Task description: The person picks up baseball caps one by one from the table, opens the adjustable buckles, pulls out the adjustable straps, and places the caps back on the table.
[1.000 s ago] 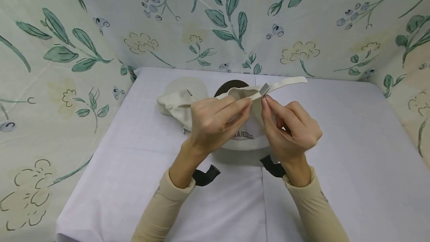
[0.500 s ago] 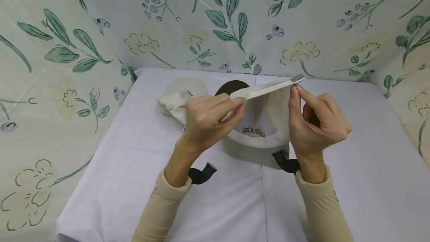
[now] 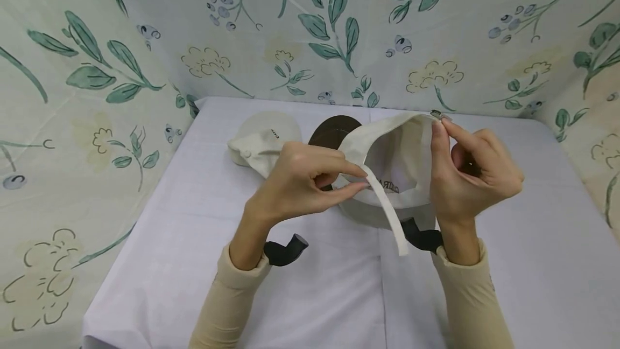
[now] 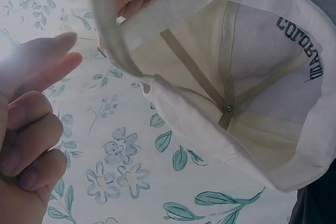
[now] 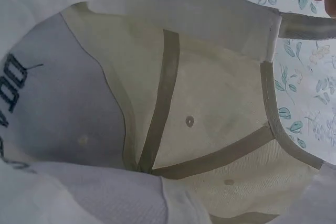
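A cream baseball cap (image 3: 358,141) is held up with its inside facing me; dark stitched lettering (image 4: 302,45) shows inside the front. My right hand (image 3: 472,176) pinches the cap's back edge beside a small metal buckle (image 3: 437,115). From the other side of the back opening, the loose strap (image 3: 387,211) hangs down. My left hand (image 3: 310,179) is next to that strap, index finger and thumb stretched out with a small gap between them. In the left wrist view those fingertips (image 4: 65,40) stand apart from the strap, and the other fingers are curled.
A second cream cap (image 3: 263,141) with small dark lettering lies on the white-clothed table (image 3: 184,203), back left. Behind the held cap sits a dark brown rounded piece (image 3: 334,131), partly hidden. A leaf-patterned cloth (image 3: 290,26) hangs along the back and sides.
The strap has come out of the buckle and now hangs loose. My right hand moved right with the buckle; my left hand let go of the strap. The cap's back opening spread wide.
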